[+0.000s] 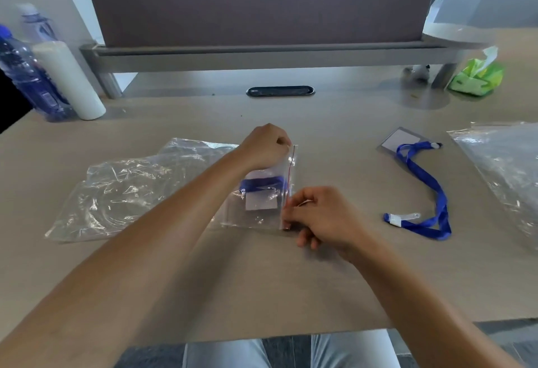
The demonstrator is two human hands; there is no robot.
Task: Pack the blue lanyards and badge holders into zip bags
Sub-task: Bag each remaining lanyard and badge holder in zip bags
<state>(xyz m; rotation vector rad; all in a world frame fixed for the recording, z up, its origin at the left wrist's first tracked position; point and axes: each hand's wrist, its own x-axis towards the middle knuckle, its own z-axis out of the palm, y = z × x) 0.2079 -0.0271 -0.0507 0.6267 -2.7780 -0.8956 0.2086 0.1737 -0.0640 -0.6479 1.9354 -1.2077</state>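
Note:
A small clear zip bag (262, 216) lies at the table's middle, its red-lined zip edge facing right. Inside it sit a folded blue lanyard (259, 185) and a white badge holder (261, 201). My left hand (263, 146) pinches the far end of the zip edge. My right hand (320, 216) pinches the near end of the same edge. To the right, a second blue lanyard (428, 190) lies loose on the table, clipped to a clear badge holder (398, 139).
A pile of clear plastic bags (122, 190) lies at the left, and more clear plastic (506, 169) at the right edge. Two water bottles (26, 73) and a white roll (70, 79) stand back left. A green tissue pack (477, 78) sits back right beside a grey partition.

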